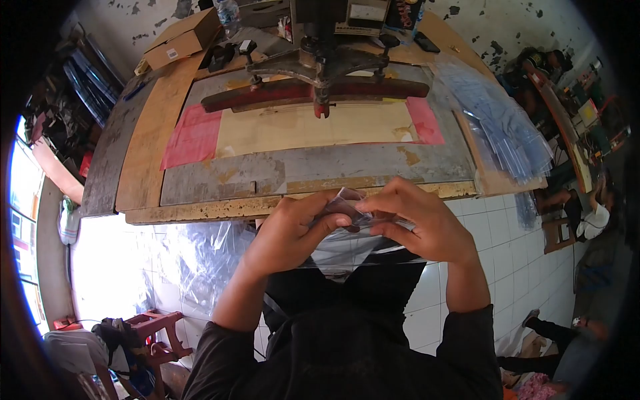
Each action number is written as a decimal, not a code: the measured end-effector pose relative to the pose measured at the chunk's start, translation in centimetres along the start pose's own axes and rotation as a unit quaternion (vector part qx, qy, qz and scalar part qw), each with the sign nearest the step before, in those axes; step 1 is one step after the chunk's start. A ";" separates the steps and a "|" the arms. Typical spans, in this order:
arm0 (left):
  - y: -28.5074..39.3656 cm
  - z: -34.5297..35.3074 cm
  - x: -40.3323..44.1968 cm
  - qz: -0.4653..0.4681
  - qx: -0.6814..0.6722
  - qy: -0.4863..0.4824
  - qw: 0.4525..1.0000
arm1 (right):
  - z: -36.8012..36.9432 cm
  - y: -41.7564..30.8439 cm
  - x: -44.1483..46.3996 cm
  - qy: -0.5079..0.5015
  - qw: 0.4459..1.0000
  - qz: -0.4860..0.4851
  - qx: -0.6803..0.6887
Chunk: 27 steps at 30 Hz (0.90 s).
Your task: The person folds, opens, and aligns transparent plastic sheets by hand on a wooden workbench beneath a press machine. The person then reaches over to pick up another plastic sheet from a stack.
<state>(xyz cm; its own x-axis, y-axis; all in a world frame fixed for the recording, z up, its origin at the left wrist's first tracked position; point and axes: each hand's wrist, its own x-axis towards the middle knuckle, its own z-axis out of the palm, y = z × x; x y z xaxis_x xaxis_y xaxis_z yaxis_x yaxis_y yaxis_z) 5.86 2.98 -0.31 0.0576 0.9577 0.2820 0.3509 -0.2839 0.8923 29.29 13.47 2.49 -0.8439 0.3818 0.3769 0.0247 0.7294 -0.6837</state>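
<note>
A clear plastic sheet [347, 248] is stretched between my two hands, in front of my lap at the near edge of the work table. My left hand [298, 230] pinches it between thumb and fingers. Close beside it, my right hand [421, 223] grips the same film, with thumb and forefinger pressed together. Some of the film is bunched up between the fingertips. Beyond my hands stands a machine with a red curved bar [267, 98] over a cream sheet [287, 130] that has pink ends.
Stacked clear plastic [503, 137] lies on the table's right side. A cardboard box [181, 40] and a bottle [229, 17] stand at the back left. More crumpled film [200, 257] hangs below the table's left edge. Other people sit at the right; a red stool [157, 327] is at lower left.
</note>
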 end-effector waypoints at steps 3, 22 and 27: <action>0.1 0.3 0.1 0.007 0.007 0.002 1.000 | -0.1 0.0 0.3 -0.007 1.000 0.005 0.005; -0.8 1.3 0.1 -0.099 -0.045 0.073 0.991 | 3.2 -0.1 0.9 0.135 0.960 0.162 0.185; -0.3 1.2 0.3 -0.105 -0.012 0.084 0.991 | 2.9 1.4 1.0 0.095 0.987 0.088 0.094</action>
<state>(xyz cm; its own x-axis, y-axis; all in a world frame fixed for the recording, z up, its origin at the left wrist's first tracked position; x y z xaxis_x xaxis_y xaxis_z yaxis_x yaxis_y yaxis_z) 6.93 3.44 -0.92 -0.1712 0.9748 0.1428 0.3165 -0.0828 0.9450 26.93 13.20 0.08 -0.7191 0.6058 0.3405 0.0473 0.5315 -0.8457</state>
